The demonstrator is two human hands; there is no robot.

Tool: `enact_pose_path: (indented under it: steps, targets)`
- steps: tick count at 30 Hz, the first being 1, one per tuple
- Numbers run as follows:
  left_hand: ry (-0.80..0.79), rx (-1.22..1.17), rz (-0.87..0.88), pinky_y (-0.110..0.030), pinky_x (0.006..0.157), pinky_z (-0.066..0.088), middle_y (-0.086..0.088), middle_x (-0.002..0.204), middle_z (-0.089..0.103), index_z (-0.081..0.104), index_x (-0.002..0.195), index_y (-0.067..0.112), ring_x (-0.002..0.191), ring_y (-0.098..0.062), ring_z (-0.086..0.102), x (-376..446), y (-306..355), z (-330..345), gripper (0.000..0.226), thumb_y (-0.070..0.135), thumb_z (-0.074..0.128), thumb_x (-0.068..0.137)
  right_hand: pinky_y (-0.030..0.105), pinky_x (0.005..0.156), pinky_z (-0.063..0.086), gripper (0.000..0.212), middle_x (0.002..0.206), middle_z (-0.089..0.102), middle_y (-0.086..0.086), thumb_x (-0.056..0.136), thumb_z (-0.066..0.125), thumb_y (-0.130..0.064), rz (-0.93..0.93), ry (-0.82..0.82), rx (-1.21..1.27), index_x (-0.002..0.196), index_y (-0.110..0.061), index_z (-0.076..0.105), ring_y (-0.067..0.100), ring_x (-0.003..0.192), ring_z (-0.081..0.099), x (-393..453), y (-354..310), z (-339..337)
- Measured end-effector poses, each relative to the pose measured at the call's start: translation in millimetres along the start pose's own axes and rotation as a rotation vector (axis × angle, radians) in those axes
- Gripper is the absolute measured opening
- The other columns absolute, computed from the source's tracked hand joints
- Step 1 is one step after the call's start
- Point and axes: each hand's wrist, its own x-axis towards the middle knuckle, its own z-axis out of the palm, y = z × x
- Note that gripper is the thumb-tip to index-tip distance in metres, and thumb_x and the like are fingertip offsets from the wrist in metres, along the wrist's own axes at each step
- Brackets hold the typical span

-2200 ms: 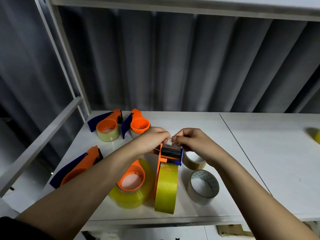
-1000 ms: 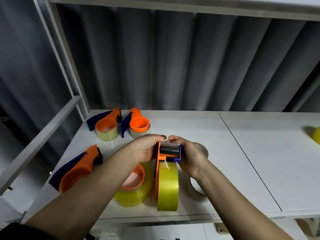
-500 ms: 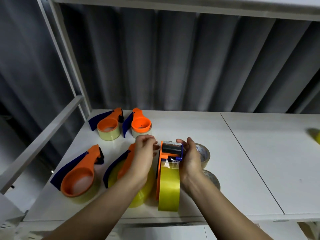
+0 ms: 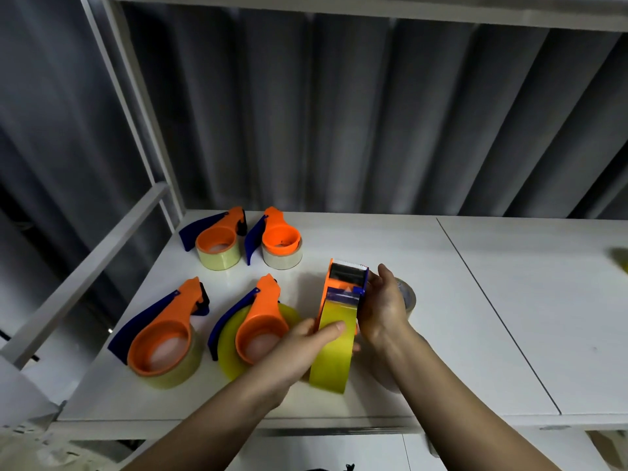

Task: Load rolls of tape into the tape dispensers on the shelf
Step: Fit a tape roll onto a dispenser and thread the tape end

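Upright dispenser [image 4: 343, 290] stands on edge near the front of the white shelf [image 4: 441, 300], orange frame, blue cutter end pointing away from the camera, with a yellow tape roll [image 4: 331, 355] seated in it. Roll is on edge too, tread facing the camera.

Left hand [image 4: 299, 351] comes in from the lower left and grips the roll: thumb lies across the yellow tread, fingers wrap round the left side. Right hand [image 4: 382, 307] is on the dispenser's right flank, fingers fairly straight and laid along the frame up toward the cutter end; how firmly it clamps can't be told. The dispenser sits between the two hands, both touching it.

Just behind the right hand, a loose clear tape roll [image 4: 407, 297] is mostly hidden. Whether it touches the hand can't be told.

Left of the held unit, four more loaded dispensers lie flat. Front middle dispenser [image 4: 261, 321] is just beside the left hand, on a yellow roll. Front left dispenser [image 4: 166, 331] is further left, on a paler roll. Back left dispenser [image 4: 217, 237] and back right dispenser [image 4: 278, 237] sit side by side near the rear, well apart from the hands.

Far right edge: a blurred yellow object [image 4: 622, 261], can't identify it.
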Motion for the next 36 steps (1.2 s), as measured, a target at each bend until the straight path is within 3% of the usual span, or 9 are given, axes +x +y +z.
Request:
enact_pose_path:
  steps: [3, 7, 16, 20, 24, 27, 30, 32, 36]
  targets:
    - [0.038, -0.087, 0.008, -0.028, 0.067, 0.057, -0.012, 0.074, 0.073, 0.065, 0.097, 0.006, 0.062, -0.018, 0.07, 2, 1, 4, 0.017, 0.016, 0.051, 0.096, 0.03, 0.069, 0.046, 0.037, 0.077, 0.072, 0.004, 0.103, 0.032, -0.031, -0.039, -0.096, -0.086, 0.096, -0.013, 0.064, 0.02, 0.08, 0.062, 4, -4, -8]
    - [0.089, -0.14, 0.079, -0.021, 0.05, 0.055, -0.005, 0.058, 0.069, 0.066, 0.085, 0.006, 0.048, -0.013, 0.066, 1, 13, 4, 0.021, 0.018, 0.053, 0.095, 0.037, 0.091, 0.049, 0.048, 0.11, 0.071, 0.008, 0.101, 0.031, -0.046, -0.089, -0.208, -0.169, 0.119, -0.015, 0.064, 0.024, 0.1, 0.065, 9, -19, -14]
    - [0.07, -0.106, 0.112, -0.028, 0.057, 0.058, -0.008, 0.069, 0.072, 0.074, 0.061, 0.018, 0.057, -0.017, 0.069, 1, 34, -2, 0.037, 0.025, 0.056, 0.093, 0.049, 0.111, 0.036, 0.076, 0.129, 0.062, 0.015, 0.085, 0.029, -0.068, -0.169, -0.382, -0.203, 0.128, -0.014, 0.059, 0.034, 0.124, 0.055, 6, -27, -10]
    - [0.072, -0.144, 0.123, -0.04, 0.078, 0.058, -0.019, 0.091, 0.073, 0.078, 0.066, 0.024, 0.084, -0.033, 0.068, -2, 40, -3, 0.031, 0.029, 0.059, 0.09, 0.045, 0.102, 0.045, 0.079, 0.13, 0.061, 0.018, 0.089, 0.019, -0.066, -0.141, -0.456, -0.194, 0.128, -0.01, 0.059, 0.034, 0.122, 0.057, 2, -33, -12]
    - [0.079, -0.172, 0.123, -0.044, 0.085, 0.057, -0.02, 0.097, 0.072, 0.079, 0.069, 0.024, 0.095, -0.038, 0.067, 2, 40, -3, 0.031, 0.033, 0.058, 0.09, 0.023, 0.073, 0.057, 0.066, 0.112, 0.072, 0.008, 0.1, 0.011, -0.053, -0.194, -0.471, -0.347, 0.123, -0.012, 0.058, 0.018, 0.099, 0.07, -6, -39, -10]
    - [0.071, -0.163, 0.123, -0.043, 0.084, 0.056, -0.016, 0.086, 0.074, 0.079, 0.071, 0.024, 0.083, -0.032, 0.069, 5, 35, -3, 0.031, 0.034, 0.057, 0.091, 0.016, 0.067, 0.055, 0.057, 0.1, 0.073, -0.002, 0.103, 0.016, -0.048, -0.287, -0.407, -0.453, 0.114, -0.016, 0.062, 0.005, 0.085, 0.072, -5, -43, -10]
    - [0.057, -0.185, 0.113, -0.039, 0.078, 0.057, -0.012, 0.079, 0.073, 0.076, 0.081, 0.018, 0.069, -0.022, 0.069, 7, 31, -3, 0.027, 0.035, 0.057, 0.09, 0.025, 0.087, 0.053, 0.058, 0.105, 0.074, -0.003, 0.098, 0.028, -0.061, -0.372, -0.325, -0.55, 0.111, -0.022, 0.069, 0.005, 0.095, 0.07, -2, -39, -10]
    - [0.052, -0.21, 0.115, -0.037, 0.075, 0.057, -0.01, 0.08, 0.073, 0.074, 0.093, 0.016, 0.067, -0.02, 0.069, 9, 28, -4, 0.025, 0.035, 0.058, 0.089, 0.02, 0.078, 0.054, 0.057, 0.102, 0.074, -0.005, 0.098, 0.028, -0.06, -0.357, -0.318, -0.538, 0.112, -0.021, 0.068, 0.004, 0.092, 0.07, -3, -37, -10]
    - [0.008, -0.261, 0.064, -0.034, 0.069, 0.052, -0.009, 0.081, 0.072, 0.066, 0.114, 0.006, 0.065, -0.019, 0.068, 13, 25, -11, 0.057, 0.043, 0.064, 0.07, 0.014, 0.068, 0.053, 0.062, 0.11, 0.072, -0.001, 0.101, 0.017, -0.053, -0.307, -0.428, -0.527, 0.131, -0.014, 0.054, 0.006, 0.095, 0.07, -9, -40, -9]
